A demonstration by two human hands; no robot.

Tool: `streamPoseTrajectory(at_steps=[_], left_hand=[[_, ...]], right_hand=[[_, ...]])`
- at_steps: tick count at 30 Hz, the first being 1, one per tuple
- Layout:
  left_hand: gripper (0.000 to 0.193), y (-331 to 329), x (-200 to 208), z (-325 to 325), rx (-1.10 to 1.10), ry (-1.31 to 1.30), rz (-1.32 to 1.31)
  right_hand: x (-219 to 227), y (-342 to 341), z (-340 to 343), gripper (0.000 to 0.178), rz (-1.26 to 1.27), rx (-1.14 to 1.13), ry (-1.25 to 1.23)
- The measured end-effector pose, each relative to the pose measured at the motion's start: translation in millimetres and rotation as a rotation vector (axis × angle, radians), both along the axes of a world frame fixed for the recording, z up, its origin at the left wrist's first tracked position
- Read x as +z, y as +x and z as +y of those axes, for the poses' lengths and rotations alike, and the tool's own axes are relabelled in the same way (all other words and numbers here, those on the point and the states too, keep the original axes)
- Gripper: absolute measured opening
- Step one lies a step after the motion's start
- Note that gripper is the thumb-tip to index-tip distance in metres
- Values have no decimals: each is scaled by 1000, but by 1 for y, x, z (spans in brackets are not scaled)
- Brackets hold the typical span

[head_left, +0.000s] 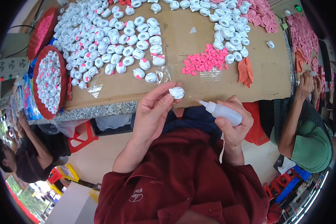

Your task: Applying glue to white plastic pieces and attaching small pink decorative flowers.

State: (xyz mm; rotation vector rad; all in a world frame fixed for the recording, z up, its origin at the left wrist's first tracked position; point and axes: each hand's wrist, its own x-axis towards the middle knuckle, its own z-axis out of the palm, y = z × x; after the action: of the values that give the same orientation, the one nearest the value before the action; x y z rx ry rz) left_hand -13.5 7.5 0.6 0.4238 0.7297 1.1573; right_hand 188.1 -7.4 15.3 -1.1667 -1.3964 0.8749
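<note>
Between the thumb and fingers of my left hand (154, 108) is a small white rounded plastic piece (177, 92), held just off the table's near edge. My right hand (236, 121) is wrapped round a translucent squeeze bottle (227, 114), whose thin brownish nozzle tip points at the white piece, a short gap away. Beyond my hands lies a loose pile of small bright pink pieces (203, 60). Many similar white pieces (115, 48) spread over the left of the table, some with a pink piece on them.
Cardboard (186, 41) covers the table. A red basket (36, 84) of white pieces stands at the left, and an orange rag (245, 72) lies right of the pink pile. Soft pink pieces (259, 15) heap up at the far right. A person in green (311, 143) works at my right, another at my left.
</note>
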Motion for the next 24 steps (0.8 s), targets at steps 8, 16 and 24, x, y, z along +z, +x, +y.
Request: streamPoseTrajectory(at_steps=[8,16,24], left_hand=[[29,1,-2,-2,3,-7,30],[28,1,-2,-2,13,-3,21],[27,1,-1,-4,33,-5,27]], right_hand=[[3,-6,-4,37,-71,10,-117],[6,-5,-4,35,-69,1,-129],[2,-2,-3,30,-7,9,-131]])
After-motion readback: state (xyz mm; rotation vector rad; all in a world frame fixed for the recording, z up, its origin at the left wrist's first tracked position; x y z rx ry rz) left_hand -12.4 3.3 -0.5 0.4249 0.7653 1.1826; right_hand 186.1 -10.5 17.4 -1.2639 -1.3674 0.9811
